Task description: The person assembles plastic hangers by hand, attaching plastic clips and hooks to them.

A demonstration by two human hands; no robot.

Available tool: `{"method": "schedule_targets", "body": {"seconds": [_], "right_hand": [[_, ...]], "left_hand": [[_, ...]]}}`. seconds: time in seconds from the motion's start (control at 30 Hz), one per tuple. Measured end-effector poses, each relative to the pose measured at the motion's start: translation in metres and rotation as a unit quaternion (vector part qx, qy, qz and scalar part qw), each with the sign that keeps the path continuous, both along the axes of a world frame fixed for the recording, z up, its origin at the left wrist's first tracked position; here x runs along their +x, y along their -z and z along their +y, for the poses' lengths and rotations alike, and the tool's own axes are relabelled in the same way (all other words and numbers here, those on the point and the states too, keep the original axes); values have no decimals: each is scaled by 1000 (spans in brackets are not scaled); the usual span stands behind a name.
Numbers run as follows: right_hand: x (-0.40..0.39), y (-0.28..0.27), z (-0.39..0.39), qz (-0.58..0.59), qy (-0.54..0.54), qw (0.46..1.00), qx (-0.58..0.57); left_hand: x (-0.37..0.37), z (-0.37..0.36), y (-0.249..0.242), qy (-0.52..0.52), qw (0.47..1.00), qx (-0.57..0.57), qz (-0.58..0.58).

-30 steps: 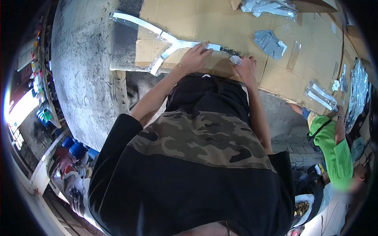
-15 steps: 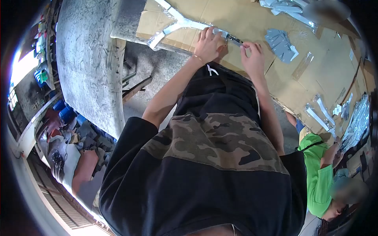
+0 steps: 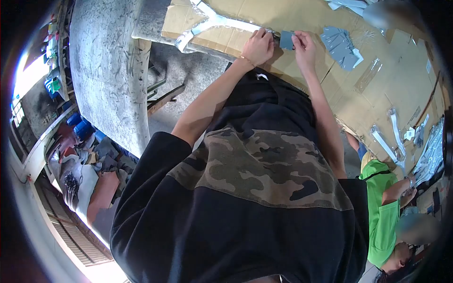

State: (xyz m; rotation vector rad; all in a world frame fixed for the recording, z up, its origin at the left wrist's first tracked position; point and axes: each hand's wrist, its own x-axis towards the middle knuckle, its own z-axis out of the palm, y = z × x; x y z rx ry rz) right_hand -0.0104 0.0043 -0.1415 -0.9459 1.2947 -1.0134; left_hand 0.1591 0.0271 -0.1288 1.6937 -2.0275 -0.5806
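A white Y-shaped strap [image 3: 215,20] in clear plastic lies across the cardboard-covered table [image 3: 245,12], its single end reaching my left hand [image 3: 259,47]. The fingers of that hand are closed on this end, near a small dark piece. Just to the right, my right hand [image 3: 304,47] pinches a small grey card [image 3: 286,40] between thumb and fingers. The card stands close to the strap's end; whether they touch is hard to tell. Beyond my right hand lies a fanned pile of grey cards [image 3: 339,47].
At the lower right a person in a green shirt [image 3: 381,212] handles another white strap [image 3: 398,137]. A heap of plastic-wrapped straps [image 3: 432,146] lies beside that person. A grey-white padded table [image 3: 108,70] stands on the left, with scraps [image 3: 101,188] below it.
The grey card in my right hand now faces the camera, broad side visible. Both hands appear slightly further right. The view has shifted a little.
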Motion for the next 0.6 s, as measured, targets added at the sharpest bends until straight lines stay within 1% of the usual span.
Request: {"method": "schedule_targets", "body": {"seconds": [0.07, 0.1, 0.13, 0.17, 0.2, 0.23, 0.27, 0.3, 0.33, 0.37, 0.4, 0.47, 0.5, 0.57, 0.6], "right_hand": [[0, 1, -1, 21, -18, 999, -17], [2, 3, -1, 60, -50, 997, -26], [7, 4, 0, 97, -82, 991, -36], [9, 4, 1, 91, -82, 992, -40], [8, 8, 4, 169, -135, 975, -55], [9, 9, 5, 248, -183, 949, -68], [10, 5, 5, 245, -179, 951, -69], [10, -1, 6, 262, -179, 947, -46], [12, -4, 5, 279, -178, 943, -24], [12, -5, 3, 277, -177, 944, -27], [13, -4, 4, 275, -170, 946, -31], [15, -2, 12, 275, -161, 948, -29], [14, -5, 12, 271, -160, 949, -31], [15, -8, 8, 278, -157, 947, -33], [16, -12, 9, 279, -160, 947, -26]], "left_hand": [[-1, 0, -5, 1, 999, 34, 23], [2, 0, -8, 0, 999, 31, 21], [7, -1, -13, -50, 995, 39, 82], [15, -1, -19, -99, 984, 46, 143], [27, 8, -31, -220, 968, 57, 110], [46, 18, -41, -336, 936, 67, 77], [75, 32, -27, -445, 888, 112, 13], [98, 51, -11, -571, 812, 34, 114], [124, 68, -7, -679, 686, 140, 220], [171, 101, 40, -684, 545, 156, 459], [193, 110, 33, -713, 340, 224, 571], [204, 111, 45, -610, 251, 115, 743], [213, 103, 48, -608, 252, 122, 743], [232, 84, 56, -548, 292, 108, 777], [259, 84, 89, -541, 351, 83, 759]]}}
